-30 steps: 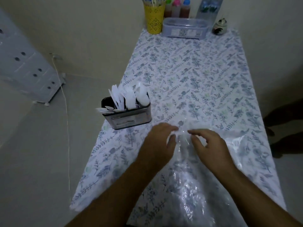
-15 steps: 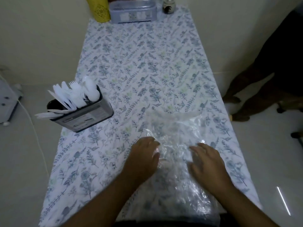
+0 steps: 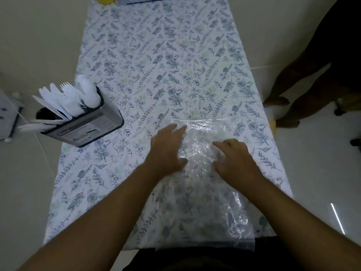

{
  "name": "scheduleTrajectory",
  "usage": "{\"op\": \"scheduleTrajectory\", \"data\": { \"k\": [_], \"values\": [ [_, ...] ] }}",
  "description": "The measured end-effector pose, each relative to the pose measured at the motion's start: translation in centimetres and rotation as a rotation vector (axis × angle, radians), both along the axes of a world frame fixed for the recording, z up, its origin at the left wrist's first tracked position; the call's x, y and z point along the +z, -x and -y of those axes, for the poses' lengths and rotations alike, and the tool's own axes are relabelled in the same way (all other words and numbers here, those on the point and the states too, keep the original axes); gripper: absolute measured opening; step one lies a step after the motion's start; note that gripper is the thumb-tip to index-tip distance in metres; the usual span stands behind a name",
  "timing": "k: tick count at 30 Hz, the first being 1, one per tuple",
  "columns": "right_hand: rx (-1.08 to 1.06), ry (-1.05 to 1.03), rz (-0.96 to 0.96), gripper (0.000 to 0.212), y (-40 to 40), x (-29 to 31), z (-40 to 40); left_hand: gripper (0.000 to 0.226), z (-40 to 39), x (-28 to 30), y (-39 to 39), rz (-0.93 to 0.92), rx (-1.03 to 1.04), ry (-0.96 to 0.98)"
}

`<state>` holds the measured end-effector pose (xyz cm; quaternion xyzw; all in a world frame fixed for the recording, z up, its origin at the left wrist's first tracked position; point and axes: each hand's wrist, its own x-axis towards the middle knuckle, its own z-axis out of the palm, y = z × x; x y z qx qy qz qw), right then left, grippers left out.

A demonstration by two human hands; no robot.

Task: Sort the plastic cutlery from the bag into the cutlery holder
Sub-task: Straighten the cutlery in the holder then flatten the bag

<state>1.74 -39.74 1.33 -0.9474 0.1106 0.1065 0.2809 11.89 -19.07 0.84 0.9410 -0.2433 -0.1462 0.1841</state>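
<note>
A clear plastic bag (image 3: 203,194) lies flat on the floral tablecloth, reaching from mid-table to the near edge; no cutlery shows inside it. My left hand (image 3: 166,149) rests palm-down on the bag's left part, fingers spread. My right hand (image 3: 234,159) lies flat on its right part, fingers apart. Neither hand grips anything. The dark metal cutlery holder (image 3: 82,126) stands at the table's left edge, left of my left hand, filled with white plastic forks, spoons and knives (image 3: 72,100); some knives stick out over the left rim.
The table (image 3: 156,55) with the blue-leaf cloth stretches away from me. A yellow cup (image 3: 106,0) and a box sit at its far end. Another person's legs (image 3: 298,89) stand on the floor to the right. A white drawer unit (image 3: 7,114) is at left.
Both hands went from pinching the bag's top edge to lying flat and spread on it. The bag is now smoothed flat, and my view tilted down and to the right.
</note>
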Motion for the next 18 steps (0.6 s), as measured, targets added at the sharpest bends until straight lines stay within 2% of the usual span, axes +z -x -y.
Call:
{"op": "scheduleTrajectory", "data": {
  "k": [2, 3, 6, 9, 11, 13, 16, 18],
  "values": [
    [-0.124, -0.217, -0.12, 0.058, 2.2, 0.3, -0.9, 0.062, -0.6, 0.4, 3.3, -0.1, 0.158, 0.252],
    [-0.165, -0.286, -0.19, 0.058, 3.1, 0.3, -1.1, 0.052, -1.1, 0.4, 4.7, -0.198, 0.244, 0.274],
    [-0.265, -0.392, -0.201, 0.058, 4.3, 0.5, -0.8, 0.05, -2.4, 0.4, 6.9, -0.321, 0.418, 0.237],
    [-0.458, -0.496, -0.196, 0.06, 4.4, 1.2, 0.3, 0.051, -3.2, 1.1, 6.8, -0.425, 0.643, 0.327],
    [-0.712, -0.68, -0.236, 0.061, 4.3, 1.3, 1.1, 0.052, -3.6, 1.0, 6.5, -0.528, 0.79, 0.377],
    [-0.869, -0.908, -0.304, 0.057, 4.2, 1.2, 1.4, 0.047, -3.9, 0.7, 5.5, -0.678, 0.922, 0.506],
    [-0.871, -1.055, -0.35, 0.04, 4.5, 0.7, 1.1, 0.023, -3.7, 0.9, 4.5, -0.934, 0.944, 0.647],
    [-0.892, -1.071, -0.344, 0.033, 4.7, 0.3, 0.9, 0.024, -3.5, 1.2, 4.4, -1.05, 0.937, 0.685]
  ]
}}
